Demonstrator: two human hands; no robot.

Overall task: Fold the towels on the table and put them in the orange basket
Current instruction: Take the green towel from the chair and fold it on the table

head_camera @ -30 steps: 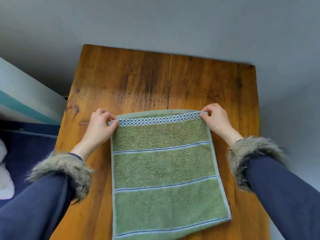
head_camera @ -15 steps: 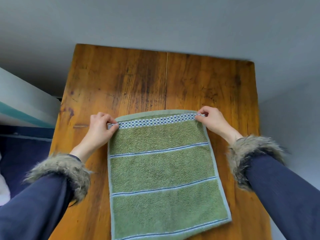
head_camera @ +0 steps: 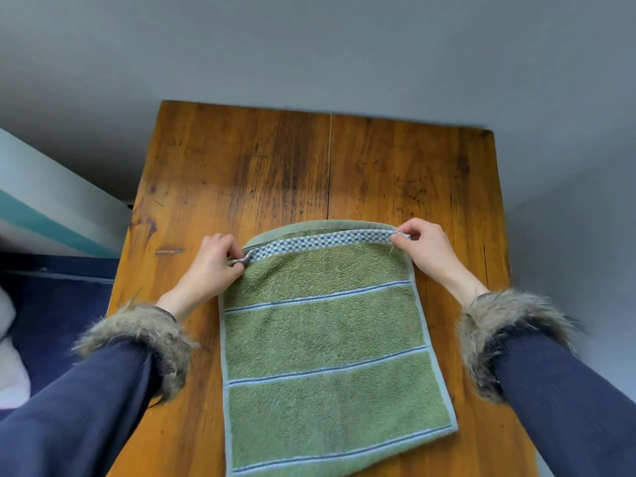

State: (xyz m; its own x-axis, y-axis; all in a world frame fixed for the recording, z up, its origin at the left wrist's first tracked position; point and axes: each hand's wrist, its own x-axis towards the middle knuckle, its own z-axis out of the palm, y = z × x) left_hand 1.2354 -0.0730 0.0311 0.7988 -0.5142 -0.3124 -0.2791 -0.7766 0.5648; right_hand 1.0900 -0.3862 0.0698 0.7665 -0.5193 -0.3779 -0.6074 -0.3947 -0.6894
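Observation:
A green towel (head_camera: 327,342) with pale blue stripes and a blue-white checkered band lies folded over itself on the wooden table (head_camera: 282,173). Its near end runs to the bottom of the view. My left hand (head_camera: 213,266) pinches the far left corner of the top layer. My right hand (head_camera: 423,249) pinches the far right corner. The top layer's far edge sits a little short of the lower layer's edge, which shows as a plain green strip. No orange basket is in view.
The table's far edge meets a grey wall. A white and teal surface (head_camera: 51,208) stands to the left, with dark blue floor (head_camera: 58,304) and something white (head_camera: 10,366) below it. Bare wood lies beyond the towel.
Both hands keep their pinch on the top layer's far corners. The left corner has come slightly toward me, so the checkered edge now slants a bit.

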